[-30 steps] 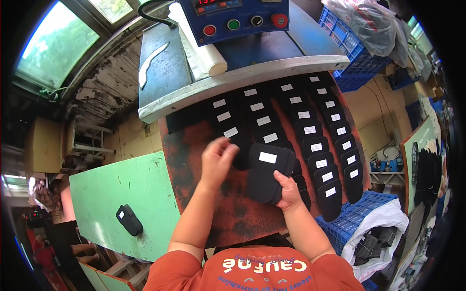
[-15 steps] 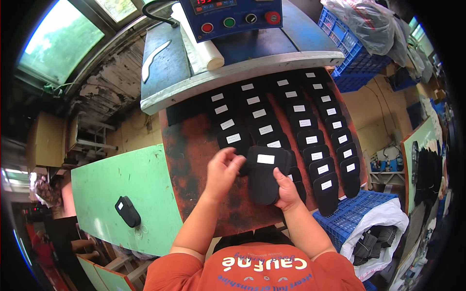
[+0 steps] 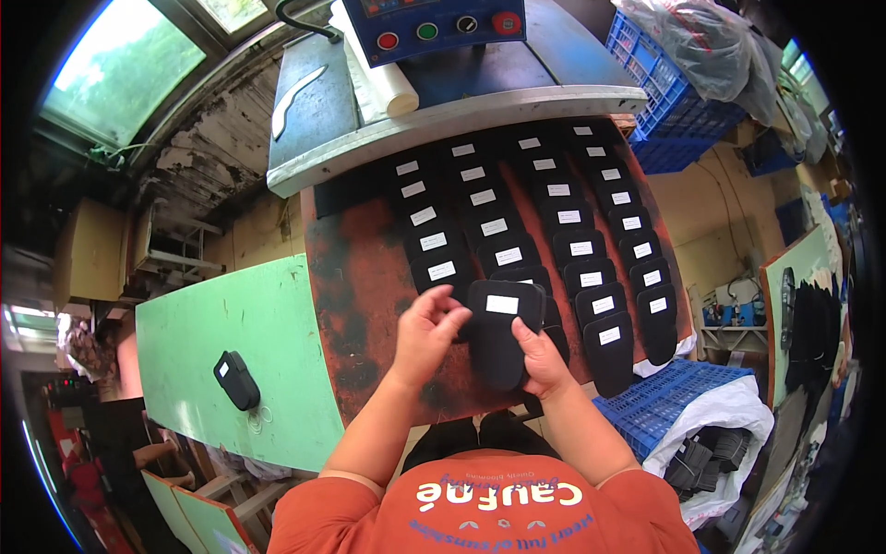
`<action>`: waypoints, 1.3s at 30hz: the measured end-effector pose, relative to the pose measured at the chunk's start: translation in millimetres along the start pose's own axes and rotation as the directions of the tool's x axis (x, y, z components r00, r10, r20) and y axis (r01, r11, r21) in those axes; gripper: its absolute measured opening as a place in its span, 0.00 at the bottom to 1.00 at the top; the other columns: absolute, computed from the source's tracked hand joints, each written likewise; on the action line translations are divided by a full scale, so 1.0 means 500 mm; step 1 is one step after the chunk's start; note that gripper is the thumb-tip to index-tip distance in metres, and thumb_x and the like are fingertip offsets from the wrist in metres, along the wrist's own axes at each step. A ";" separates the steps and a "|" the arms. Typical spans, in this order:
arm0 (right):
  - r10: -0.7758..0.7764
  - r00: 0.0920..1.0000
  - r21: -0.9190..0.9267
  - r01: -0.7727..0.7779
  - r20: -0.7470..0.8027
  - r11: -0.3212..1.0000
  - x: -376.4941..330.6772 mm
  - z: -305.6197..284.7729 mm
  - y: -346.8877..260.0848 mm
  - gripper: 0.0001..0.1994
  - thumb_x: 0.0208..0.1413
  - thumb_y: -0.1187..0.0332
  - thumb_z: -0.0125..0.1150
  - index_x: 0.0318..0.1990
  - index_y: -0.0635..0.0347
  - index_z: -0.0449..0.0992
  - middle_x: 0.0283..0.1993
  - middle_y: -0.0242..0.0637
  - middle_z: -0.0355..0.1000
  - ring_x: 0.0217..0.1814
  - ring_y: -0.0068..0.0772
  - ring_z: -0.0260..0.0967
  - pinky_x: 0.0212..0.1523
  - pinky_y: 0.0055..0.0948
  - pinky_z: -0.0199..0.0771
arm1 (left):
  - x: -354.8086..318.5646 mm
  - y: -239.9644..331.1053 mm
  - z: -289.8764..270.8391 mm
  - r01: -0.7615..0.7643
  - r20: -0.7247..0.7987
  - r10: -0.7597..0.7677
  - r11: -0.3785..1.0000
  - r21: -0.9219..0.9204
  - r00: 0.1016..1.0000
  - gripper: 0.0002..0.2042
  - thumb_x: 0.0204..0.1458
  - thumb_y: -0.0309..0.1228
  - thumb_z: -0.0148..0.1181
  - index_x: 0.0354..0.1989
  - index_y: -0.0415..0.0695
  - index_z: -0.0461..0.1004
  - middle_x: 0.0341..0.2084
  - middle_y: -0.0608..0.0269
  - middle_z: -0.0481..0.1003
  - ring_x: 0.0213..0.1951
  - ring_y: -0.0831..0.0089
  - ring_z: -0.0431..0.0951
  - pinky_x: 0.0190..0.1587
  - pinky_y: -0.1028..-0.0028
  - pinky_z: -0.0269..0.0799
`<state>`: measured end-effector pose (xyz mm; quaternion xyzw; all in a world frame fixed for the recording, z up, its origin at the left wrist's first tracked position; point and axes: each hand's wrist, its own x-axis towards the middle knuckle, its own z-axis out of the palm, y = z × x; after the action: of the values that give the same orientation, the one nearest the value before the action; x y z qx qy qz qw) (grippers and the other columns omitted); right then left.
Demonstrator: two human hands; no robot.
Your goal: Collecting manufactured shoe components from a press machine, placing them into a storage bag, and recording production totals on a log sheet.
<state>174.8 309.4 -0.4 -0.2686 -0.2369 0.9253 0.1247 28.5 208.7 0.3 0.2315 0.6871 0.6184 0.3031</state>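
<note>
In my right hand [image 3: 543, 362] is a stack of black insole-shaped pads [image 3: 498, 346], gripped at its right side with the thumb on top. The uppermost pad carries a white label. My left hand [image 3: 426, 334] is just left of the stack, fingers bent, thumb apart, nothing seen between them. Overlapping labelled black pads lie in columns on the red-brown board [image 3: 355, 305]. The lowest pad of the left column [image 3: 441, 273] is just above my left fingers. The held stack partly hides the second column.
Beyond the board stands a press [image 3: 461, 109] with a blue control box [image 3: 434, 37]. A green table [image 3: 277, 346] at left bears another small pad stack [image 3: 236, 379]. Blue crates stand at the right, the nearer crate [image 3: 651, 406] beside a white bag [image 3: 738, 411] of black pieces.
The left column shows one more pad, now lying free of my left hand. My left thumb and fingers have parted. The board appears slightly higher in view; my right hand keeps its stack.
</note>
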 end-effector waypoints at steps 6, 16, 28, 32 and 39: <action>-0.058 0.994 0.057 0.053 0.095 0.997 -0.021 -0.042 -0.038 0.26 0.58 0.50 0.45 0.52 0.66 0.63 0.46 0.44 0.68 0.46 0.38 0.69 0.45 0.36 0.74 | -0.025 -0.022 -0.033 0.235 -0.173 -0.270 0.951 -0.202 0.947 0.11 0.48 0.21 0.57 0.40 0.38 0.67 0.23 0.68 0.71 0.19 0.84 0.69 0.20 0.86 0.64; 0.142 0.962 -0.082 -0.126 0.234 0.989 -0.057 0.010 0.000 0.27 0.61 0.50 0.36 0.52 0.67 0.64 0.43 0.44 0.70 0.42 0.34 0.72 0.43 0.30 0.74 | -0.092 0.038 0.032 0.291 0.033 -0.291 0.927 -0.239 0.956 0.10 0.49 0.22 0.57 0.40 0.36 0.69 0.27 0.65 0.72 0.22 0.82 0.71 0.25 0.83 0.70; 0.210 0.965 -0.170 -0.182 0.161 0.968 -0.079 -0.004 0.034 0.22 0.60 0.56 0.46 0.56 0.61 0.59 0.45 0.39 0.68 0.45 0.29 0.69 0.42 0.29 0.74 | -0.137 0.007 0.048 0.176 -0.162 -0.207 0.966 -0.188 0.965 0.07 0.47 0.20 0.59 0.34 0.38 0.70 0.23 0.66 0.73 0.22 0.84 0.71 0.23 0.85 0.68; 0.215 0.943 -0.151 -0.181 0.255 0.972 -0.081 -0.008 0.030 0.21 0.60 0.57 0.47 0.56 0.61 0.59 0.45 0.39 0.68 0.44 0.29 0.69 0.41 0.29 0.74 | -0.147 0.011 0.053 0.090 -0.222 -0.083 0.996 0.023 0.972 0.10 0.46 0.20 0.60 0.37 0.36 0.70 0.22 0.67 0.73 0.23 0.83 0.71 0.24 0.84 0.69; 0.061 0.998 -0.143 -0.063 -0.021 0.988 -0.102 -0.026 -0.004 0.18 0.60 0.64 0.48 0.55 0.60 0.59 0.48 0.38 0.67 0.48 0.28 0.67 0.47 0.28 0.70 | -0.122 -0.065 0.017 -0.027 -0.305 0.038 0.999 0.041 0.952 0.09 0.45 0.19 0.61 0.36 0.37 0.71 0.21 0.68 0.72 0.24 0.84 0.70 0.26 0.83 0.68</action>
<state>224.4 297.6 13.3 -0.2918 -0.2935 0.9070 0.0782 79.5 168.5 -24.2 0.1495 0.7329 0.6392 0.1787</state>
